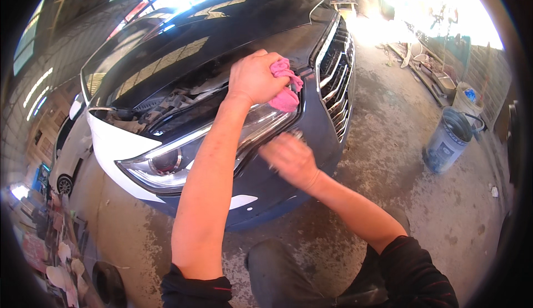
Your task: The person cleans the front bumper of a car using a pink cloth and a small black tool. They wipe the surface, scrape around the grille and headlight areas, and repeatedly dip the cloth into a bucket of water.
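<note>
In the head view, your left hand (254, 77) is just off 12 o'clock, its fingers clamped on a crumpled pink cloth (285, 99). That cloth lies between 12 and 1 o'clock, against the upper inner end of the car's headlight (166, 162), which stretches down toward 8 o'clock. Your right hand (291, 161) is blurred near the centre, toward 4 o'clock, over the dark bumper (272, 191) just below the headlight; you cannot tell from here whether its fingers are apart or together, or whether they touch the panel.

The black hood (261, 22) spans 12 o'clock, with the slatted grille (336, 80) between 1 and 2. A white fender panel (119, 141) shows at 9 o'clock, beside the headlight's outer end. Well apart, at 3 o'clock, a bucket (446, 147) stands on the stained concrete floor (383, 191); a dark tyre (108, 283) lies between 7 and 8.
</note>
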`<control>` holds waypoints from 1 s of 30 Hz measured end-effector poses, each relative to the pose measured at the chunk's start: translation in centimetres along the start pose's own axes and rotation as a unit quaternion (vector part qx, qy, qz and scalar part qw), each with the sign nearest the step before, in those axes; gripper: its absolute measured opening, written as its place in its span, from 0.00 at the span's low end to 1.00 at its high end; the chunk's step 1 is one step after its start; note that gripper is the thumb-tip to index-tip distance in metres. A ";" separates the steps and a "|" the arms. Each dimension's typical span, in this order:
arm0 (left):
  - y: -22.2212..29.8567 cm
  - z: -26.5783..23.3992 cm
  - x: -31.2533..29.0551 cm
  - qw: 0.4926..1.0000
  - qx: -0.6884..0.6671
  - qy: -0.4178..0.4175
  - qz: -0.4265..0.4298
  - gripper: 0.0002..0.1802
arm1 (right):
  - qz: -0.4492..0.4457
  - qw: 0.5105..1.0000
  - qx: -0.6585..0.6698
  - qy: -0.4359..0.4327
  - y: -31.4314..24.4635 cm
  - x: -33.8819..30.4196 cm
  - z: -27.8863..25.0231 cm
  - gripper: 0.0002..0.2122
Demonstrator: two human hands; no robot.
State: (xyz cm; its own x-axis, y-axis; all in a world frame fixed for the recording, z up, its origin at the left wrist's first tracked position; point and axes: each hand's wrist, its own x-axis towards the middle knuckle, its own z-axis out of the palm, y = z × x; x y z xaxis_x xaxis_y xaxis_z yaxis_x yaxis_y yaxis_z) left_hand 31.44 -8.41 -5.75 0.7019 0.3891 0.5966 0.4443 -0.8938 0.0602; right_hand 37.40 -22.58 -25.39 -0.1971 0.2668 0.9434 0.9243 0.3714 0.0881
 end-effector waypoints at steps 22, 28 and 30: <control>-0.2 0.9 0.0 0.999 -0.022 0.022 0.030 0.15 | 0.222 0.972 0.056 0.046 0.7 -5.8 4.3 0.29; 0.8 1.4 0.8 0.997 -0.057 0.011 0.049 0.14 | 0.259 0.957 0.130 -0.018 -7.0 -5.7 4.3 0.34; 1.0 1.5 0.5 0.995 -0.083 0.002 0.057 0.14 | 0.168 0.973 0.156 -0.024 -6.2 -7.3 4.5 0.33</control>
State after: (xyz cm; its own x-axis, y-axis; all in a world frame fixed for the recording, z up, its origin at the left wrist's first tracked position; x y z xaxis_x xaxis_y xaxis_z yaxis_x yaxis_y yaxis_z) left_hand 33.10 -8.75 -6.59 0.7397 0.2829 0.6105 0.2639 -0.9566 0.1235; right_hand 31.68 -22.85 -34.23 0.0771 0.4579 0.8856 0.7961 0.5065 -0.3312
